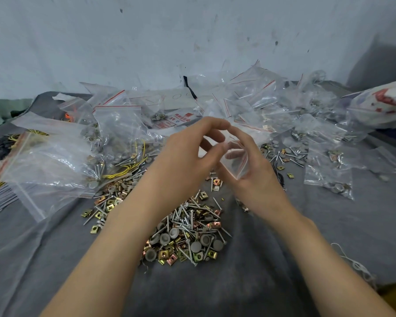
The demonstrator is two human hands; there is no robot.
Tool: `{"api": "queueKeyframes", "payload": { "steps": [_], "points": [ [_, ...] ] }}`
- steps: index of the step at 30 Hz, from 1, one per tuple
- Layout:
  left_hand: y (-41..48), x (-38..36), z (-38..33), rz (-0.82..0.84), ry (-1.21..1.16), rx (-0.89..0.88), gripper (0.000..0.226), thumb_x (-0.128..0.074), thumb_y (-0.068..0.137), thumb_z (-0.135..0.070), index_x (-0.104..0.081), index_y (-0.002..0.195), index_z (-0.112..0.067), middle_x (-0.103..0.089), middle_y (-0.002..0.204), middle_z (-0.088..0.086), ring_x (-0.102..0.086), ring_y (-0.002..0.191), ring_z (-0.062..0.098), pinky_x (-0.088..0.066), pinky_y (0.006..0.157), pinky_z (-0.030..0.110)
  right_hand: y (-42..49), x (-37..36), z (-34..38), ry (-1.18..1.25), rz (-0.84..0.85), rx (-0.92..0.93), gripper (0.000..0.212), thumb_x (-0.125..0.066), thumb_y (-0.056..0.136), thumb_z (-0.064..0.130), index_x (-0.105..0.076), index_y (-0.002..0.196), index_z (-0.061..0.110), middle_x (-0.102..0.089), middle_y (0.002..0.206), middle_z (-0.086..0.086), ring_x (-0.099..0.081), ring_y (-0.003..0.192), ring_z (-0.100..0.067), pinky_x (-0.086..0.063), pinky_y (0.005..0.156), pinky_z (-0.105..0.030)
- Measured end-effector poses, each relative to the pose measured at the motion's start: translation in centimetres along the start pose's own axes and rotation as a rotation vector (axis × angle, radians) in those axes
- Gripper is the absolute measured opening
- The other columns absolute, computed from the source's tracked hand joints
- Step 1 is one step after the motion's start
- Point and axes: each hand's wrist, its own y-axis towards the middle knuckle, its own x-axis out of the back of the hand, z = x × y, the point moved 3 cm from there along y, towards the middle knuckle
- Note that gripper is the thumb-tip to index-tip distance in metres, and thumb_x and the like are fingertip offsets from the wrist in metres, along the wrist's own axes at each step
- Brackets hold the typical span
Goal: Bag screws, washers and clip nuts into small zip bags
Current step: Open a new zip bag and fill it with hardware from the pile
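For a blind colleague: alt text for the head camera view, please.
Left hand and right hand hold a small clear zip bag above a heap of silver screws, grey round washers and brass-coloured clip nuts on grey cloth; more clear zip bags lie piled behind.

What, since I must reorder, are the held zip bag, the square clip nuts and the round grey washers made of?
Zip bag: thin clear plastic film, glossy, see-through, red strip at its mouth.
Clip nuts: folded sheet metal, shiny, seemingly yellow or coppery plating.
Grey washers: matte, likely plastic or rubber.
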Motion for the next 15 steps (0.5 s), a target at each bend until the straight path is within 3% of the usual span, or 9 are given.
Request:
{"api": "queueKeyframes", "payload": {
  "steps": [6, 11, 15],
  "points": [
    [-0.1, 1.6, 2.3, -0.013, 0.014, 0.168, 0.02, -0.058, 0.096, -0.034, -0.06, 0.115, -0.037, -0.064, 0.098, -0.018, -0.062, 0.088, -0.001, -0.056, 0.071, 0.023, 0.2, 0.4, -0.1, 0.036, -0.052, -0.018, 0.068, -0.066, 0.079, 0.058, -0.04, 0.142, 0.048, -0.059, 0.113, 0.03, -0.062, 0.105, -0.001, -0.048, 0.094, -0.021],
    [-1.7, 2.3, 5.1, 0.269, 0.219, 0.305, 0.022, -0.055, 0.097, -0.041, -0.062, 0.117, -0.035, -0.064, 0.1, -0.017, -0.062, 0.083, -0.005, -0.049, 0.07, 0.016, 0.2, 0.9, 0.1, 0.061, -0.055, -0.038, 0.067, -0.071, 0.084, 0.047, -0.043, 0.144, 0.041, -0.06, 0.111, 0.029, -0.062, 0.103, 0.0, -0.048, 0.096, -0.024],
    [-2.8, 2.0, 6.8, 0.351, 0.363, 0.351, 0.02, -0.054, 0.098, -0.04, -0.061, 0.116, -0.032, -0.062, 0.097, -0.021, -0.057, 0.086, -0.008, -0.044, 0.07, 0.015, 0.1, 1.1, 0.4, 0.075, -0.068, -0.039, 0.062, -0.073, 0.088, 0.04, -0.044, 0.143, 0.04, -0.06, 0.112, 0.027, -0.061, 0.102, 0.004, -0.048, 0.093, -0.018]
  ]
}}
